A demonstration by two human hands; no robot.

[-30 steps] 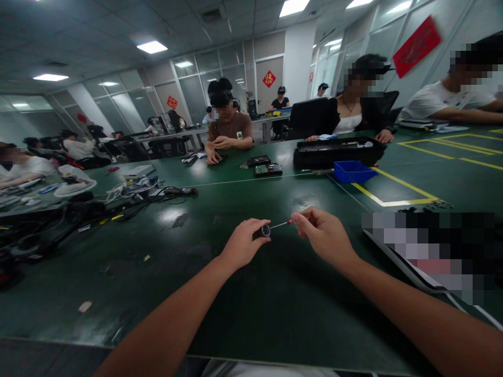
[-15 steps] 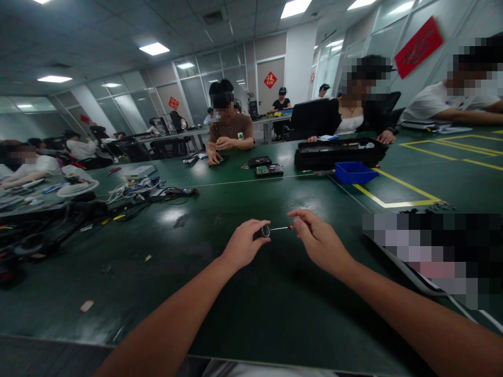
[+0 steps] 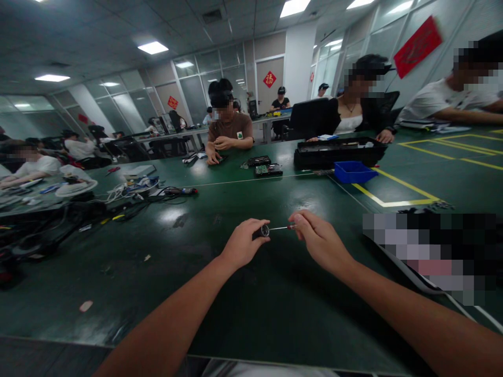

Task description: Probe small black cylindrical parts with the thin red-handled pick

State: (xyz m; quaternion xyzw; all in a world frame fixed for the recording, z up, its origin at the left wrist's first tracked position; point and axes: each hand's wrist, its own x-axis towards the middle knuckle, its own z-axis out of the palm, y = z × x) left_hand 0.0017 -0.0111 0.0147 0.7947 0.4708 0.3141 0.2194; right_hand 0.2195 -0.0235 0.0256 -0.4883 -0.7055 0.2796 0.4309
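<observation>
My left hand [image 3: 244, 243] is closed around a small black cylindrical part [image 3: 264, 231], whose round, ringed end faces right. Between thumb and fingers, my right hand [image 3: 317, 235] grips a screwdriver [image 3: 280, 228] with a thin metal shaft and a reddish handle. The shaft points left, its tip at the ringed end of the part; whether it goes inside I cannot tell. Most of the screwdriver's handle is hidden by my fingers. Both hands are over the green table [image 3: 251, 309].
A blue bin [image 3: 354, 173] stands before a long black case [image 3: 340, 153]. Opened devices with circuit boards [image 3: 269, 170] lie farther back, near a person [image 3: 231, 128] seated opposite. Tangled cables [image 3: 90, 220] cover the left side. A blurred-out item [image 3: 432, 256] is at the right.
My right hand's fingers have curled and turned slightly about the screwdriver's handle. My left hand and the black part stay almost where they were.
</observation>
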